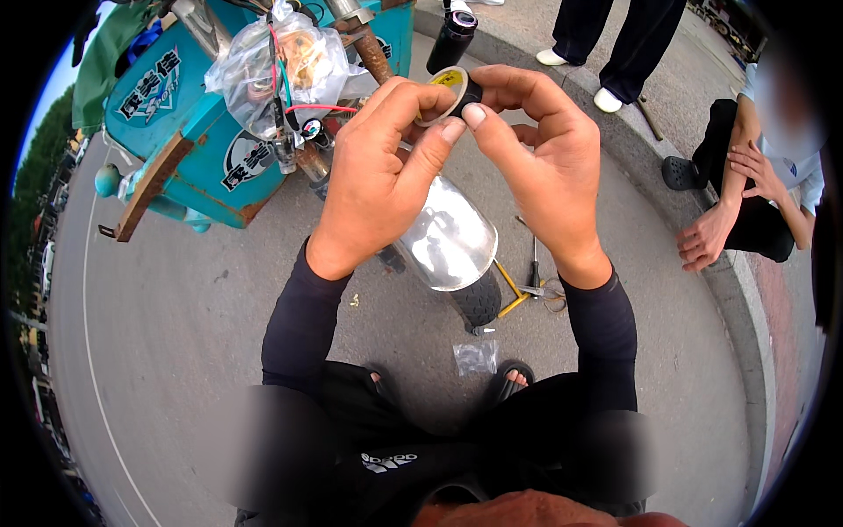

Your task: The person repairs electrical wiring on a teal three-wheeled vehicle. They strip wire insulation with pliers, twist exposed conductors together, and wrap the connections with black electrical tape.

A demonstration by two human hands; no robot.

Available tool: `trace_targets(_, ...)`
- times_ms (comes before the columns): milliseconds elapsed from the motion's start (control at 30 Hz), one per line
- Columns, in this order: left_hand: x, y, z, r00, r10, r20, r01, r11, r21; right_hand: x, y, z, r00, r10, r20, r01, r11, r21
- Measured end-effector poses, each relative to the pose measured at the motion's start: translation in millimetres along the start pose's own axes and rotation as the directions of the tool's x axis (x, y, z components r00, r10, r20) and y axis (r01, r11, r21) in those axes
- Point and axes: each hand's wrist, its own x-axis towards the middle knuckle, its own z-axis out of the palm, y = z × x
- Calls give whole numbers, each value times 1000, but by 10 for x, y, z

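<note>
Both of my hands are raised in front of a vehicle's front end, holding a roll of black tape (471, 94) with a yellow label inside its core. My left hand (379, 167) has its fingers curled into and around the ring, thumb at the near rim. My right hand (549, 158) pinches the roll's black outer side between thumb and bent fingers. Whether a tape end is lifted cannot be made out. Beyond my left hand, a clear plastic bag (338, 66) covers part of the handlebar area, with red and green wires (283, 75) hanging by it.
Below my hands are a silver front fender (450, 237) and tyre (479, 300). A yellow-handled tool (513, 294), a screwdriver (535, 272), scissors (553, 297) and a small plastic packet (476, 358) lie on the pavement. A black bottle (451, 41) stands ahead; a person (746, 167) sits at the kerb.
</note>
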Motion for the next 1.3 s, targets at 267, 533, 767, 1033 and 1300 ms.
trace_targets(267, 9, 58, -53, 996, 90, -10, -89, 995, 33, 38, 22, -34, 897, -441, 8, 385, 775, -501)
trace_targets(533, 19, 77, -80, 976, 216, 4, -213, 959, 190, 12, 41, -41, 895, -440, 72, 408, 745, -527)
trace_targets(767, 13, 79, -69, 972, 233, -1, -228, 951, 208, 10, 77, 5, 884, -466, 34, 418, 758, -501)
trace_targets(1033, 13, 90, -57, 974, 226, -26, -215, 953, 213, 1, 85, 72, 927, -362, -99, 305, 881, -360)
trace_targets(1300, -6, 146, -38, 979, 203, -6, -192, 933, 305, 19, 58, -4, 890, -456, 4, 406, 787, -465)
